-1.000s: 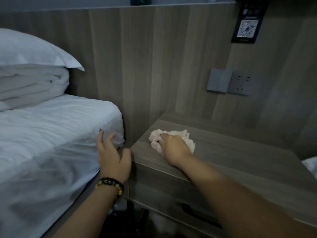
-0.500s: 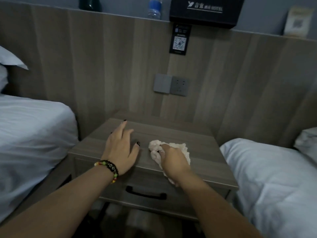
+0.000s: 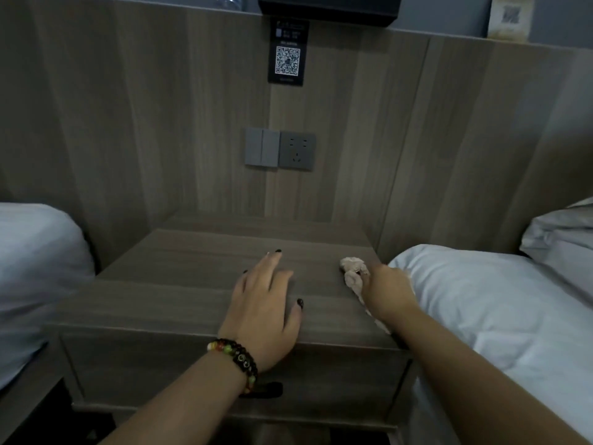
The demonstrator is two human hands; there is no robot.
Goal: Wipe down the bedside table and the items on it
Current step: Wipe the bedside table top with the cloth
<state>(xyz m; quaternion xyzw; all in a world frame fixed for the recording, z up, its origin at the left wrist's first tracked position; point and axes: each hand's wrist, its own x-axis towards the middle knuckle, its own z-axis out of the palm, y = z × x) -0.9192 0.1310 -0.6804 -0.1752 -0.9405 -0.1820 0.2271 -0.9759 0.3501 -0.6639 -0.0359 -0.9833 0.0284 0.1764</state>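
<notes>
On bedside table (image 3: 179,284), right hand (image 3: 386,289) grips cloth (image 3: 353,274) (left hand (image 3: 263,303) flat).

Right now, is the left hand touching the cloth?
Apart. The head view shows the left hand lying flat on the bedside table, with bare wood between it and the cloth, which the right hand grips.

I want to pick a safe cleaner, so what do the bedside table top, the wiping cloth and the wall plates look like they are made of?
Bedside table: probably wood-grain laminate, matte; long printed-looking streaks, sharp flat edges.
Wiping cloth, held in the right hand: soft, pale, crumpled fabric or paper; too blurred to tell which.
Switch and socket plates: smooth grey, likely plastic.
</notes>
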